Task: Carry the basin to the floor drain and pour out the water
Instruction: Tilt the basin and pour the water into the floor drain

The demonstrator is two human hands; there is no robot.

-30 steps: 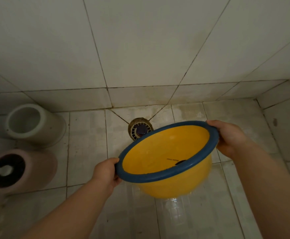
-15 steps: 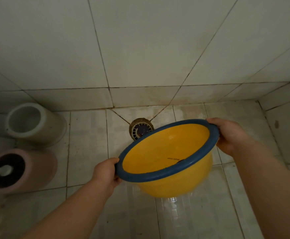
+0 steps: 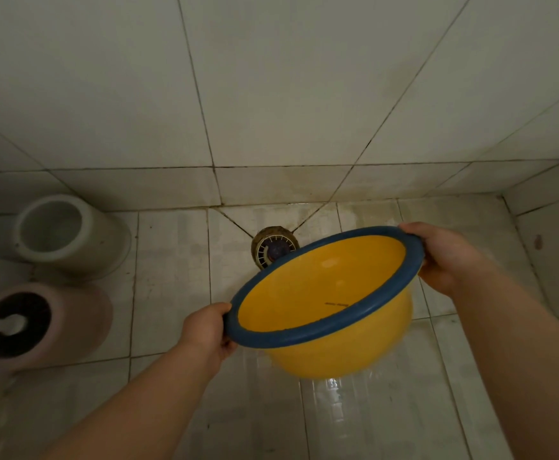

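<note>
I hold a yellow basin [image 3: 331, 287] with a blue rim in the air, tilted with its left near edge lower. My left hand [image 3: 206, 330] grips the rim at its near left. My right hand [image 3: 444, 254] grips the rim at the far right. The round floor drain [image 3: 271, 249] lies on the tiled floor just beyond the basin's far left edge, partly hidden by the rim. I cannot tell whether water lies inside the basin; the inside looks smooth yellow with a small dark mark.
A white cylindrical holder [image 3: 65, 237] stands at the left by the wall. In front of it a pink holder [image 3: 72, 320] carries a toilet brush [image 3: 2, 327]. Tiled walls close the far side and the right. The floor tiles under the basin [image 3: 334, 403] shine wet.
The basin has barely shifted; its right side has risen slightly, and both hands keep their grip on the rim.
</note>
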